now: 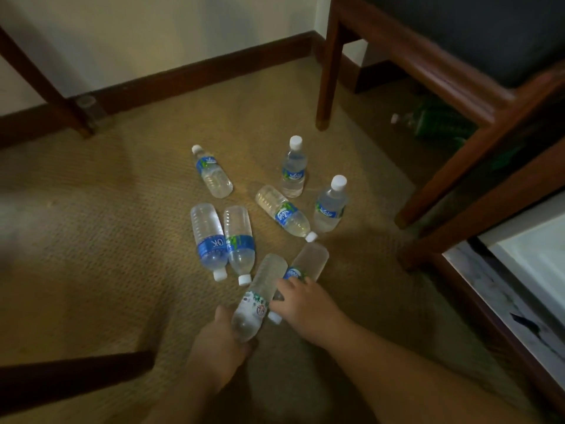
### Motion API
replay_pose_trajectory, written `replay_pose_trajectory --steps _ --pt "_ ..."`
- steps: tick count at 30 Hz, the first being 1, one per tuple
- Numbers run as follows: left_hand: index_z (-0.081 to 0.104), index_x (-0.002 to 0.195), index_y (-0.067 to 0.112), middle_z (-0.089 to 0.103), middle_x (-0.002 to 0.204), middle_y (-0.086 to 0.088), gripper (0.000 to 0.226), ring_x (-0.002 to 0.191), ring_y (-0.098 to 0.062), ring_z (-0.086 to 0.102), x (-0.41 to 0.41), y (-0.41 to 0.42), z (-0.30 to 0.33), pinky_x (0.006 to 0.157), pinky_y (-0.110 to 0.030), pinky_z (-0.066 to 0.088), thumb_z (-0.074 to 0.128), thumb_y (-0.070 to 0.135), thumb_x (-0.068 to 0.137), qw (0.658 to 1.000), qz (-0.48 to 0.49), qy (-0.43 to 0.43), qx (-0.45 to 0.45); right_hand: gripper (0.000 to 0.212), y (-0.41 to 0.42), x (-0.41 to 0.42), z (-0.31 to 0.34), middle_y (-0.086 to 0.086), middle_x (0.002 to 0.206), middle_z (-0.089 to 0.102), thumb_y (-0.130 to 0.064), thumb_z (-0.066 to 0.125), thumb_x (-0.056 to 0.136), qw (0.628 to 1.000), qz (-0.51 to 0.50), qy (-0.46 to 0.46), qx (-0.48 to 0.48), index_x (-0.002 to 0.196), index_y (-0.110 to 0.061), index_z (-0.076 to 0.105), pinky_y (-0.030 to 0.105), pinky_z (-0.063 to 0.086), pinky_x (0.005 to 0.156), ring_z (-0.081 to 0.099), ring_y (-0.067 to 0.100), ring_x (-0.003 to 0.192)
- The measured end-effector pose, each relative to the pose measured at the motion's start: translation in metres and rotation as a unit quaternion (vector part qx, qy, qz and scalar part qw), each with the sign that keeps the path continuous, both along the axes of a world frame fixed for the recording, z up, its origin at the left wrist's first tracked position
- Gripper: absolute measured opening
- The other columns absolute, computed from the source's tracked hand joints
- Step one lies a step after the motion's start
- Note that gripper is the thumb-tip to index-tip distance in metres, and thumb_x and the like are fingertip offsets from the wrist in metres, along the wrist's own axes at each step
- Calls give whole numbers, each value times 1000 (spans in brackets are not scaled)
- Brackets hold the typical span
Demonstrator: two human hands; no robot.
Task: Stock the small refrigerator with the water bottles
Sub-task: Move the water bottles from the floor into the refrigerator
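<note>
Several clear water bottles lie or stand on the tan carpet. My left hand [220, 338] is closed around the neck end of a white-labelled bottle [263, 289] that points away from me. My right hand [301, 301] rests over a blue-labelled bottle [312, 260] lying beside it, fingers curled on it. Two bottles [293, 166] [330, 205] stand upright further off. Others lie flat: one [212, 172] at the far left, a pair [208, 237] [240, 240] side by side, one [284, 212] in the middle. The white refrigerator [538, 255] shows at the right edge.
A wooden chair's legs [327, 71] and frame [477, 166] stand at the right, with a green bottle pack [437, 123] under it. Another dark wooden leg [46, 87] is at far left, a dark bar [70, 377] at lower left. The wall and dark baseboard [198, 71] close the far side.
</note>
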State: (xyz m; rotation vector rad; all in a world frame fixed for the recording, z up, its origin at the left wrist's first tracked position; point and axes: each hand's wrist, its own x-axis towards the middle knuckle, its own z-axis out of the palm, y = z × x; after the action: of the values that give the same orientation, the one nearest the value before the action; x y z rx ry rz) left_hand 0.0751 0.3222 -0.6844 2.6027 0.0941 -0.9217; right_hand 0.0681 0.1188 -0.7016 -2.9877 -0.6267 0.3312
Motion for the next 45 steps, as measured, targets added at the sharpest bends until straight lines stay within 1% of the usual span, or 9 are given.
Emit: replay_pose_trajectory --steps 6,8,11,19,23,26,32,40,45 --pt "59 113 35 67 88 10 17 75 -3 67 17 -42 124 70 -23 59 65 36 97 987 -113 -110 15 31 -50 -24 76 -11 119 42 -35 71 94 877 -365 11 311 125 -37 63 12 44 79 51 1 97" --pt "63 119 33 67 98 10 22 85 -2 66 33 -72 160 78 -22 58 65 36 97 972 -203 -117 25 24 -70 -34 108 -15 116 49 -39 74 92 799 -444 27 405 114 -40 65 13 47 79 55 -3 97" --pt "69 114 26 70 101 6 24 94 -8 68 47 -117 207 84 -28 59 68 41 95 919 -375 -86 89 21 -100 -61 155 -19 111 61 -42 75 91 783 -441 57 434 111 -42 68 22 53 83 61 -4 98" --pt "68 85 24 66 74 3 46 70 -5 64 60 -195 291 67 -24 56 45 63 81 773 -607 -171 68 21 -177 -128 287 -25 107 63 -46 78 86 840 -431 4 328 106 -47 71 21 48 82 60 -3 100" --pt "69 107 49 69 86 25 35 81 12 65 61 -230 305 76 -17 58 53 70 84 720 -659 -211 -57 9 -203 -161 302 -16 100 65 -46 77 86 813 -480 -66 322 94 -45 72 23 51 76 63 2 95" --pt "73 82 49 58 60 27 30 55 11 59 58 -262 307 49 -15 53 55 71 71 642 -672 -332 -164 9 -222 -188 297 -15 99 67 -47 75 87 780 -525 -137 312 94 -41 75 25 54 76 65 3 96" --pt "64 91 48 49 57 32 32 60 11 58 48 -318 299 43 -21 48 67 71 69 582 -664 -330 -334 11 -257 -227 284 -16 93 66 -50 70 90 689 -627 -278 234 93 -40 75 24 51 75 64 5 86" --pt "60 108 53 51 74 34 49 84 17 58 17 -355 311 51 -10 43 30 86 88 549 -685 -320 -356 27 -309 -263 263 -10 105 59 -46 66 97 533 -748 -362 157 117 -29 72 25 41 71 60 11 90" --pt "66 110 50 54 76 29 31 57 4 57 7 -371 299 53 -20 51 75 53 80 545 -687 -350 -329 20 -355 -273 246 -2 115 63 -41 63 98 396 -812 -382 196 105 -24 70 29 41 70 62 22 88"
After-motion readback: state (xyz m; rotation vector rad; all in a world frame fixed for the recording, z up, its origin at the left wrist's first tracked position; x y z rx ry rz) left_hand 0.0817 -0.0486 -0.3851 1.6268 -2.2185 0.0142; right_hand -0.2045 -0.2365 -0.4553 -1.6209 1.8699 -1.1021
